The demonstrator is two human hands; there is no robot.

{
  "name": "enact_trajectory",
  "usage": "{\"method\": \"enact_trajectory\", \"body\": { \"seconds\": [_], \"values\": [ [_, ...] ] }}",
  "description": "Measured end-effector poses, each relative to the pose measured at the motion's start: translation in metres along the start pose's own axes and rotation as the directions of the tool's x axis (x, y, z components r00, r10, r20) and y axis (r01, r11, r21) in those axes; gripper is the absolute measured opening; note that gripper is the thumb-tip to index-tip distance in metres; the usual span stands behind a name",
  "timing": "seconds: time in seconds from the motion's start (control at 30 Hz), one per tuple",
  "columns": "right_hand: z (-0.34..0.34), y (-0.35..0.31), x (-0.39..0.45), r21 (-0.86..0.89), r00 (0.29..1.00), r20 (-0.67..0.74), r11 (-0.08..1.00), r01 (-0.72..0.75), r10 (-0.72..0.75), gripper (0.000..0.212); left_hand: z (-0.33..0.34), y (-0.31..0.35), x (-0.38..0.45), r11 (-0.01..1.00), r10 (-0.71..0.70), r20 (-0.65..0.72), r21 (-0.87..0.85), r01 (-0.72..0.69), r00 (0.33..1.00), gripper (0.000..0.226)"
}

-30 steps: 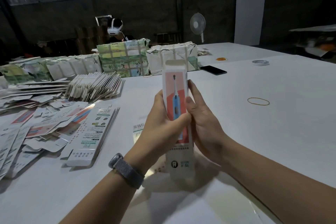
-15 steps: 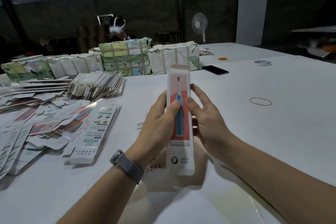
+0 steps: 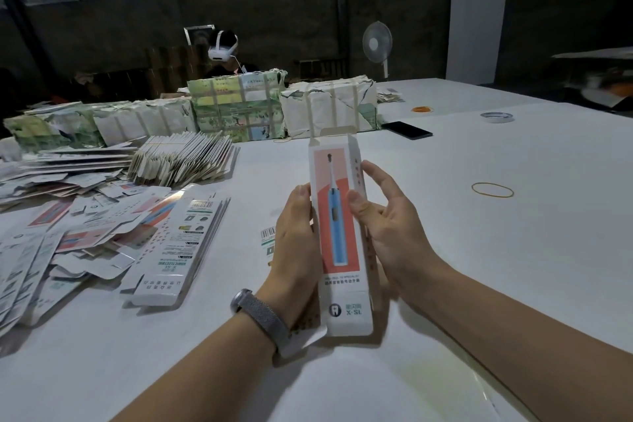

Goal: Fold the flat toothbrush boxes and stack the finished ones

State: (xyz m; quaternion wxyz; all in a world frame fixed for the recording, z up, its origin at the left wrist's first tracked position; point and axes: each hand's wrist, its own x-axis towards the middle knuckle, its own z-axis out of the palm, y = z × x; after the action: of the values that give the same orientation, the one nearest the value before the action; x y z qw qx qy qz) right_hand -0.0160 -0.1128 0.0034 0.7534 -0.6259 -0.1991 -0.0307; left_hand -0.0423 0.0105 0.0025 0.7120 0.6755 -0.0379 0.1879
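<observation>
Box: we hold one toothbrush box (image 3: pixel 339 233) upright above the white table (image 3: pixel 479 250), near its front middle, opened into a tube; the printed face with the blue toothbrush on pink looks toward us, and the top flap stands open.
Left hand: our left hand (image 3: pixel 296 243) grips the box's left edge, fingers wrapped behind it and the thumb along the edge; a grey mesh watch band (image 3: pixel 262 317) sits on that wrist.
Right hand: our right hand (image 3: pixel 387 226) holds the right side of the box, the thumb pressed on the front face beside the toothbrush picture and the fingers curved round the side panel.
Flat boxes: a neat pile of flat boxes (image 3: pixel 178 247) lies to our left on the table, printed backs up, with a looser heap of flat blanks (image 3: pixel 68 233) further left.
Banded bundle: behind that we see a fanned bundle of blanks (image 3: pixel 185 158), lying on its side.
Wrapped packs: a row of taped paper-wrapped packs (image 3: pixel 239 110) stands along the far side of the table.
Label slip: a barcode corner of a flat piece (image 3: pixel 268 240) shows just left of our left hand.
Small items: a rubber band (image 3: pixel 492 190) lies well to the right of the box; farther back are a dark phone (image 3: pixel 407 130) and a roll of tape (image 3: pixel 497 117).
Background: a person wearing a white headset (image 3: pixel 222 51) sits behind the packs, and a standing fan (image 3: pixel 377 43) is against the dark wall.
</observation>
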Motion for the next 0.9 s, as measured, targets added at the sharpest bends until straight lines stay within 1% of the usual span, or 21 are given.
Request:
{"method": "enact_trajectory", "body": {
  "seconds": [0.07,0.17,0.23,0.33,0.43,0.6,0.7,0.77,0.9],
  "values": [
    [0.0,-0.002,-0.001,-0.031,1.0,-0.006,0.999,0.01,-0.01,0.059,0.0,-0.002,-0.001,0.997,-0.049,0.001,-0.056,0.049,0.999,0.046],
    [0.0,-0.007,0.0,-0.084,0.998,-0.031,0.995,0.05,-0.053,0.043,0.0,0.0,-0.003,0.975,-0.163,0.039,-0.144,0.167,0.986,0.055],
    [-0.001,-0.009,0.001,-0.11,0.996,-0.057,0.992,0.068,-0.075,0.035,0.001,-0.002,-0.002,0.974,-0.178,0.042,-0.136,0.182,0.983,0.059],
    [-0.004,-0.011,0.001,-0.129,0.997,-0.041,0.99,0.065,-0.071,0.03,0.003,-0.005,-0.001,0.986,-0.133,0.039,-0.091,0.136,0.99,0.05],
    [-0.003,-0.013,-0.001,-0.108,0.998,0.008,0.992,0.057,-0.057,0.03,0.005,-0.006,-0.002,0.994,-0.06,0.058,-0.087,0.065,0.997,0.044],
    [0.0,-0.018,-0.005,-0.072,0.995,0.091,0.996,0.052,-0.045,0.043,0.001,0.007,0.003,0.998,0.041,0.053,-0.041,-0.038,0.998,0.049],
    [0.001,-0.019,-0.007,-0.059,0.991,0.122,0.997,0.058,-0.051,0.045,-0.002,0.013,0.005,0.996,0.086,0.03,0.001,-0.086,0.996,0.04],
    [0.003,-0.018,-0.007,-0.054,0.989,0.136,0.997,0.058,-0.051,0.045,-0.005,0.015,0.005,0.995,0.101,0.02,-0.004,-0.101,0.995,0.031],
    [0.003,-0.016,-0.006,-0.049,0.988,0.144,0.997,0.064,-0.056,0.038,-0.006,0.019,0.005,0.992,0.126,0.049,-0.01,-0.126,0.991,0.039]
  ]
}}
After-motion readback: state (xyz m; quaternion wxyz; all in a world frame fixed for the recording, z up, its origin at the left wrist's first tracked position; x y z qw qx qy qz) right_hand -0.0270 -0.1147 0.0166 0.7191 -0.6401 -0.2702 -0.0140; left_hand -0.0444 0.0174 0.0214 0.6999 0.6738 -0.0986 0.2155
